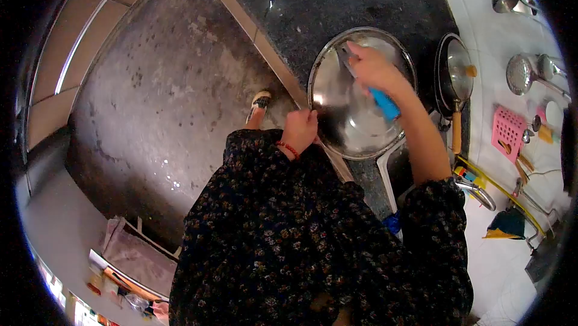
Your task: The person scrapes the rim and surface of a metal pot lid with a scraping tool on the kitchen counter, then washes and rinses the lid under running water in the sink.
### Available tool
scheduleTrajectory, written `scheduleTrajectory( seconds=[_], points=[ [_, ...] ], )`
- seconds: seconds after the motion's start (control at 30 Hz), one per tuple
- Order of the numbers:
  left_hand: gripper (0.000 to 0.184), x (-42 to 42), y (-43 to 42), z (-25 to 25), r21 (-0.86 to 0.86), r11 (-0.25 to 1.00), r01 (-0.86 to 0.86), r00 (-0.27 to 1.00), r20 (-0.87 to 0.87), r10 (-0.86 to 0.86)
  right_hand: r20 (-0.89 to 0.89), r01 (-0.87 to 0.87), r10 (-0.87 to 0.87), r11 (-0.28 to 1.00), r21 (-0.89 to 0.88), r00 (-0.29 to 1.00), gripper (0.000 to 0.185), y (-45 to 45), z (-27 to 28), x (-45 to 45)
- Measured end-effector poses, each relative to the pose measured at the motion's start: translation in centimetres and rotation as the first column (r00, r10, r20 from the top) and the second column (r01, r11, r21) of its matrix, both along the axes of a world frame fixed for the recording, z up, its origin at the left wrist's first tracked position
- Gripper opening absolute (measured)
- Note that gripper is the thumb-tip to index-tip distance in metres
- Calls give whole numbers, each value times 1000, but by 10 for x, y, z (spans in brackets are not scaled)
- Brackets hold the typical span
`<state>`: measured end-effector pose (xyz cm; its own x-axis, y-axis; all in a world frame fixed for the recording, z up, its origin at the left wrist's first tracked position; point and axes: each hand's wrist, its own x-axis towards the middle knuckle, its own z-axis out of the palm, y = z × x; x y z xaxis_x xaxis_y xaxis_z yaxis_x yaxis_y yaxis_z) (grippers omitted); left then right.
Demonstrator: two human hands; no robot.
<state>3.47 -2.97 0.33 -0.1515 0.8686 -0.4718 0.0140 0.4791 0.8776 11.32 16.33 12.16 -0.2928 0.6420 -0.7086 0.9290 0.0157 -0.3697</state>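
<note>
A large round metal lid or pan [352, 109] with a shiny surface lies on the dark countertop [289, 7]. My right hand [376, 72] is closed round a tool with a blue handle [384, 104], over the upper right part of the round metal surface; the tool's far end is blurred. At the near left rim, my left hand [300, 128], with a red bracelet on its wrist, has its fingers closed at the metal edge.
A lidded pan [454, 76] with a wooden handle stands against the wall at the right. Ladles, a skimmer [519, 75] and a pink perforated holder [507, 133] hang there. A faucet [478, 195] is at the lower right. The counter's edge [259, 40] runs diagonally beside the floor.
</note>
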Motion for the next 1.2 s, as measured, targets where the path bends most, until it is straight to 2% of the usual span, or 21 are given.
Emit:
scheduleTrajectory(
  seconds=[0.1,0.13,0.2,0.23,0.3,0.37,0.4,0.5,0.53,0.57,0.63,0.7,0.77,0.87,0.97,1.07,1.17,1.2],
  points=[
    [30,-5,4,15,-88,996,-24,996,89,32,67,79,-84,994,72,994,50,30,6,13],
    [30,-5,3,13,7,1000,5,998,-70,-4,89,102,-110,990,96,990,52,35,7,14],
    [31,-4,2,2,179,979,102,925,-380,-27,110,-60,44,988,145,993,51,26,1,10],
    [31,-4,3,0,131,987,90,961,-272,-52,124,-139,120,976,166,985,51,16,3,2],
    [30,-7,2,-5,18,996,89,995,-44,-88,83,-138,131,986,89,988,49,-7,15,-9],
    [34,-22,12,10,32,988,154,972,-184,-146,77,-120,119,993,8,990,46,-19,18,-12],
    [36,-29,16,14,37,982,185,952,-253,-170,69,-113,110,993,40,992,47,-17,16,-10],
    [39,-40,21,7,43,997,-60,979,-192,67,74,-136,127,980,144,989,48,-3,4,-3],
    [42,-40,18,6,75,983,-165,981,-92,172,101,-181,164,966,187,981,49,2,0,-2],
    [41,-42,12,5,21,998,-56,993,-98,58,129,-223,198,948,227,972,49,3,-3,-2],
    [40,-50,-2,16,-87,982,170,980,-88,-178,112,-145,126,973,178,986,51,-1,3,-7],
    [38,-48,-2,36,-80,981,176,984,26,-175,110,-112,97,983,142,989,52,-6,12,-14],
    [38,-43,-1,35,-105,976,193,981,41,-190,118,-124,110,985,120,987,52,-15,17,-21],
    [39,-32,-8,16,-139,985,106,958,279,-64,88,-280,270,951,133,959,49,-31,15,-23],
    [39,-30,-6,22,-154,986,59,967,253,-18,77,-309,304,948,80,950,46,-50,16,-24],
    [39,-36,0,38,-122,984,126,991,50,-121,78,-457,451,866,205,889,45,-67,14,-21],
    [39,-27,-5,23,-185,982,26,961,277,27,33,-528,568,739,419,822,46,-84,-10,-1],
    [39,-26,-5,20,-171,985,17,960,278,32,44,-528,544,789,313,838,46,-85,-4,-3]
  ],
)
